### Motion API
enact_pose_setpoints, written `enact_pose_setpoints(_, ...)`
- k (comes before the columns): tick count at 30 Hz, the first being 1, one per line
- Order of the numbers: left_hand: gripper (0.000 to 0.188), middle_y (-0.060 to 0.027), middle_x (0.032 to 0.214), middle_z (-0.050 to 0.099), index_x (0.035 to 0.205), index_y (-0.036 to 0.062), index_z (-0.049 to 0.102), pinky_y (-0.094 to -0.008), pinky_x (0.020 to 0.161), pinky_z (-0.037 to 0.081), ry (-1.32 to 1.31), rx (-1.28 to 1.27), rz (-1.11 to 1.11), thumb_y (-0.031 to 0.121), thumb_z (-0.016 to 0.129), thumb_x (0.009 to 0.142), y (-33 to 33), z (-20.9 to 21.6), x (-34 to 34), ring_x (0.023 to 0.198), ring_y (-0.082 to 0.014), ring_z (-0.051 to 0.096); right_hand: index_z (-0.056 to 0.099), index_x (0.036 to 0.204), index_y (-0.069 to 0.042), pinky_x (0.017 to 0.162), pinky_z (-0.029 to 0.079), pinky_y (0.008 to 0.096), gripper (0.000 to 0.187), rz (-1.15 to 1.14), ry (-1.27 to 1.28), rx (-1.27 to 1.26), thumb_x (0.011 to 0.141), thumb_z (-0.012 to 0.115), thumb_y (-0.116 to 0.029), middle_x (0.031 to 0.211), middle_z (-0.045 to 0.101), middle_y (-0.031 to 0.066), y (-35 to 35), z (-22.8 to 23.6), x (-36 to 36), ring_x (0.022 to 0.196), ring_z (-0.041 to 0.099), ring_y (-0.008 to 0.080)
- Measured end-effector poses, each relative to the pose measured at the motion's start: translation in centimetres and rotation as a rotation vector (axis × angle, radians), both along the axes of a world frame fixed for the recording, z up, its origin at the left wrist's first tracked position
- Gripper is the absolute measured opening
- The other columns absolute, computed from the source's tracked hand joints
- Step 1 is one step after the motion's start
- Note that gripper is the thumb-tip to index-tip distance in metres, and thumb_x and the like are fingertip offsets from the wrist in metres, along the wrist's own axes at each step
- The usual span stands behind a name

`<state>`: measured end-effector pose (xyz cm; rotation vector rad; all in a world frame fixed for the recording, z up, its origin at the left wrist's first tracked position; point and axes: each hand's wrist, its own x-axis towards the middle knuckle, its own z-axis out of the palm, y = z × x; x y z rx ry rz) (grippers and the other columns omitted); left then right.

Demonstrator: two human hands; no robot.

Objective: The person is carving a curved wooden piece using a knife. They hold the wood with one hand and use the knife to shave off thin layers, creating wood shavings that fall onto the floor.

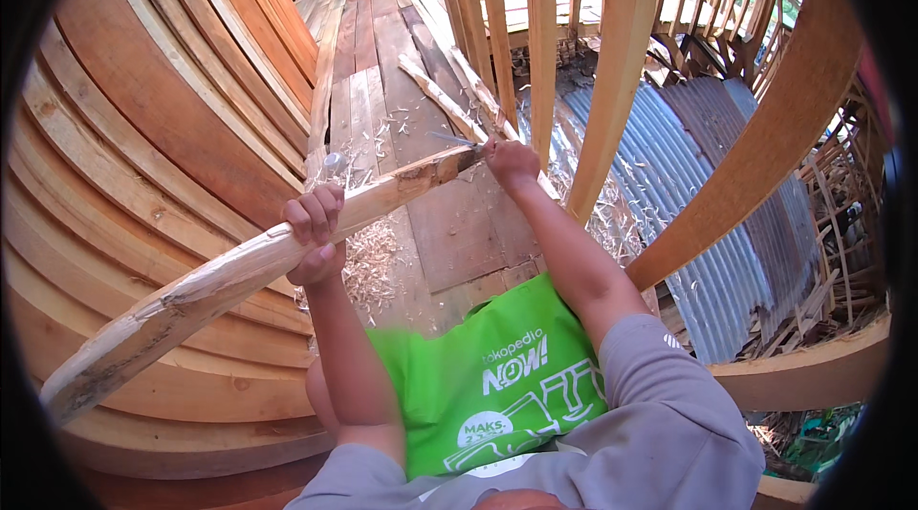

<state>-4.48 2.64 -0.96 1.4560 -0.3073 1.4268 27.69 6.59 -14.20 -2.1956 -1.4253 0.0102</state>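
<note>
A long, pale, debarked wooden pole (pixel 225 273) slants from the lower left up toward the middle, its far end darker. My left hand (pixel 316 233) is closed around the pole along its length, fingers over the top and thumb at the near side. At the pole's far end, my right hand (pixel 513 164) is closed on a knife; its thin grey blade (pixel 451 139) points left, close above the wood. The knife's handle is hidden in the fist. Over my lap lies a bright green bag (pixel 459 357) with white print.
Wood shavings (pixel 373 266) are heaped on the plank floor (pixel 459 242) below the pole. Two more peeled poles (pixel 440 99) lie farther ahead. Stacked boards form a wall (pixel 172 118) at left. Upright wooden slats (pixel 617 61) stand at right, with corrugated metal sheets (pixel 688 214) beyond them.
</note>
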Motion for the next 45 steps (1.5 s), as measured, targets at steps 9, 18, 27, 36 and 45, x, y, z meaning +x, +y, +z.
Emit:
enact_pose_setpoints(9,0.031,0.0064,0.069,0.038,0.076,0.0212,0.037,-0.0301,0.077,0.03,-0.038,0.017,0.047,0.008,0.058,0.057,0.3,-0.5,-0.1,0.068,-0.0117,0.038,0.073,0.086,0.0,0.082,0.053,0.0534,0.061,-0.039,0.146,-0.013,0.101,0.031,-0.041,0.088,0.071,0.0257,0.9,-0.4,-0.8,0.086,0.068,0.0447)
enact_pose_setpoints(18,0.03,0.0065,0.067,0.038,0.075,0.0201,0.038,-0.0288,0.075,0.03,0.032,0.099,-0.047,0.008,0.059,0.056,0.8,0.3,0.2,0.065,-0.0116,0.037,0.074,0.102,-0.002,0.085,0.053,0.0514,0.06,-0.372,0.27,-0.197,0.099,0.033,-0.046,0.102,0.071,0.0242,0.8,-4.5,5.2,0.097,0.069,0.0405)
enact_pose_setpoints(27,0.031,0.0067,0.067,0.039,0.075,0.0194,0.039,-0.0307,0.075,0.03,0.172,0.153,-0.064,0.009,0.062,0.057,1.7,1.7,-0.2,0.066,-0.0121,0.037,0.071,0.099,0.005,0.094,0.049,0.0516,0.063,0.007,0.397,-0.064,0.1,0.029,-0.043,0.105,0.067,0.0311,0.2,1.5,-1.6,0.103,0.064,0.0467)
enact_pose_setpoints(36,0.027,0.008,0.063,0.039,0.071,0.0207,0.041,-0.0281,0.07,0.031,0.101,0.167,-0.142,0.008,0.06,0.055,2.5,1.5,0.5,0.062,-0.0103,0.038,0.072,0.095,0.003,0.095,0.048,0.0511,0.06,0.061,0.353,-0.076,0.099,0.031,-0.04,0.105,0.069,0.0258,-1.1,1.9,-0.9,0.102,0.064,0.0466)
enact_pose_setpoints(45,0.027,0.0073,0.065,0.039,0.071,0.0201,0.04,-0.0278,0.069,0.03,0.049,0.098,-0.049,0.008,0.059,0.056,1.3,0.6,0.6,0.062,-0.0103,0.037,0.071,0.095,0.005,0.094,0.048,0.0523,0.064,-0.046,0.386,-0.095,0.099,0.028,-0.042,0.102,0.068,0.0287,-0.9,1.5,-0.7,0.1,0.064,0.0465)
